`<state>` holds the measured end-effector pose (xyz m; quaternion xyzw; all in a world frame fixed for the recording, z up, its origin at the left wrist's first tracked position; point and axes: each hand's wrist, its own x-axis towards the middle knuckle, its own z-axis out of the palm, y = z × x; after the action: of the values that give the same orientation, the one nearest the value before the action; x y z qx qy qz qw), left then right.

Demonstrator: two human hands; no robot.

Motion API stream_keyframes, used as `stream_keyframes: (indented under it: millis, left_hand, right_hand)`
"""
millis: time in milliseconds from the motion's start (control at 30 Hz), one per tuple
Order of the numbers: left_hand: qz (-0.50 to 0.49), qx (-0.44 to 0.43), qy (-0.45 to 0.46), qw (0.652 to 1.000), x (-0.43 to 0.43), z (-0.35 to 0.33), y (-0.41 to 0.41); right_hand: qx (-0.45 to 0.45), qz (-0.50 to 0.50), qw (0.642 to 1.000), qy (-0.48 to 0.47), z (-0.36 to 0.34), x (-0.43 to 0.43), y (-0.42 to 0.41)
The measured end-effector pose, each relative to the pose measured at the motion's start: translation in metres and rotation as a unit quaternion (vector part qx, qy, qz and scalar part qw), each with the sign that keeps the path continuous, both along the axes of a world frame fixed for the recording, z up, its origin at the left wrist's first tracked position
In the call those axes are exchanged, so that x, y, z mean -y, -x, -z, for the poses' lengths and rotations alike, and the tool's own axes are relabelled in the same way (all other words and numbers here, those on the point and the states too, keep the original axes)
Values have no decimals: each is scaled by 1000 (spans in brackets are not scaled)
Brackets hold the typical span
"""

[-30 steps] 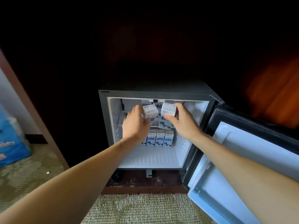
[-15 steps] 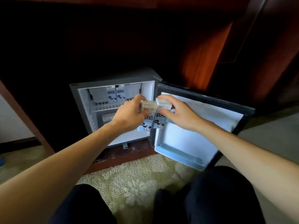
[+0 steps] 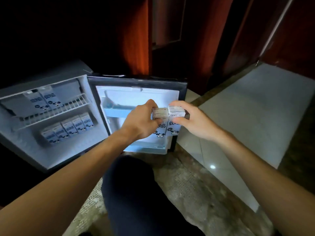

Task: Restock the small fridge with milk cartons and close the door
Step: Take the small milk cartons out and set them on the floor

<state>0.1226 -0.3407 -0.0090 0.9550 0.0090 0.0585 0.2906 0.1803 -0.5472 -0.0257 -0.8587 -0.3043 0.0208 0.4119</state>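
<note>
While the fridge door (image 3: 122,97) stands open, the left hand (image 3: 139,124) curls round one milk carton (image 3: 160,114) and the right hand (image 3: 195,123) pinches a second milk carton (image 3: 176,111). Both touch side by side, standing tall, in front of the door. The bottom door shelf (image 3: 144,149) lies right below them, so they likely go down.

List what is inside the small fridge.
On the wire shelf, two milk cartons stand side by side. Beneath it stands a lower row of roughly five more. The shelf's dim corners are blurred, and anything behind the cartons is covered.
</note>
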Motion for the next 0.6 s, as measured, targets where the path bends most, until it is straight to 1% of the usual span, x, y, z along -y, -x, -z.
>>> stream_keyframes:
  millis: [167,267,333,400,500,600]
  left_hand:
    - [47,-78,-46,995,64,42,-26]
    - [67,-134,-26,988,100,92,-29]
    - [61,-172,-4,983,118,129,-27]
    - [45,-204,-1,978,131,167,-24]
    - [33,-234,16,972,141,215,-19]
    - [4,-263,39,964,148,253,-14]
  right_hand:
    - [-76,35,996,11,60,58,4]
    - [-128,77,988,37,117,85,14]
    - [-152,97,982,49,155,99,22]
    - [-185,100,976,47,190,109,31]
    - [-242,123,962,35,238,116,42]
    - [-254,134,957,32,286,118,50]
